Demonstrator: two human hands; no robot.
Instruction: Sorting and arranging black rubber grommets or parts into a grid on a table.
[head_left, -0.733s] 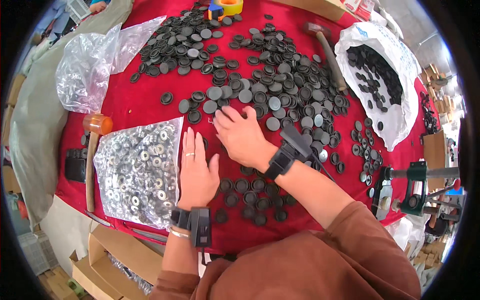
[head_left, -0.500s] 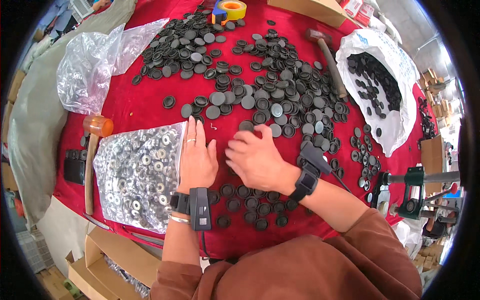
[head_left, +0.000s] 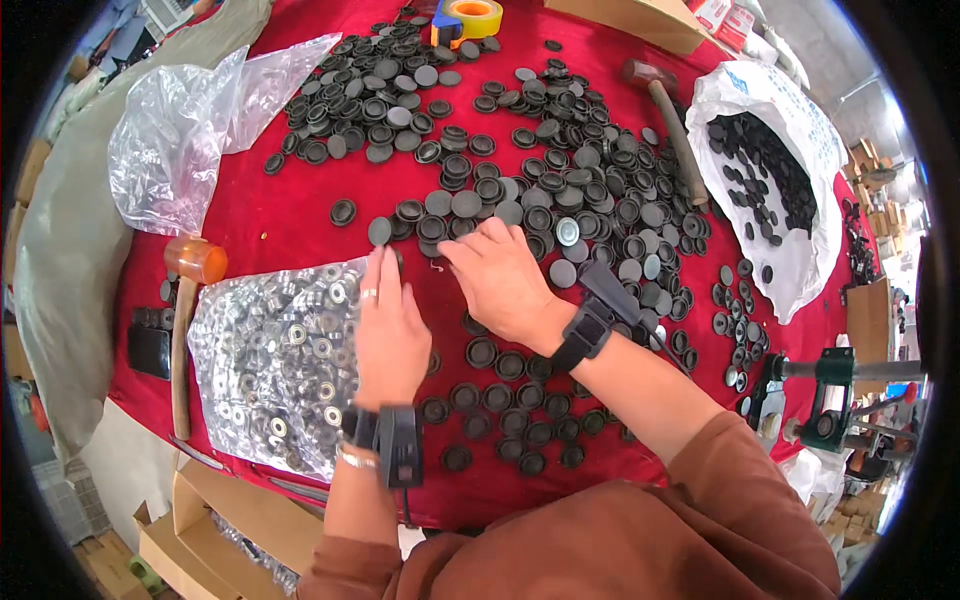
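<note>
My left hand [head_left: 393, 335] lies palm down beside a clear bag of metal bearings [head_left: 270, 365], its fingers stretched toward a dark round cap [head_left: 380, 231]. Part of another cap shows at its fingertips. Opposite it, my right hand [head_left: 508, 285] has its fingers bent inward close to a black cap [head_left: 433, 228]; whatever lies under the fingertips is hidden. Beyond both hands spreads a loose heap of round black caps [head_left: 600, 190]. Nearer me, below my right hand, several caps [head_left: 513, 422] lie in a loose group, mostly hollow side up.
An orange-headed mallet [head_left: 197, 260] lies left of the bearing bag, near an empty clear bag [head_left: 165, 150]. A tape dispenser [head_left: 467, 20] sits at the back. Another mallet [head_left: 672, 130] lies beside a white sack of caps [head_left: 715, 200]. A green clamp-like tool [head_left: 830, 400] stands right.
My right hand has moved left and away from me, closer to my left fingertips, uncovering more of the near caps. My left hand has shifted slightly toward me. The view has tilted a little.
</note>
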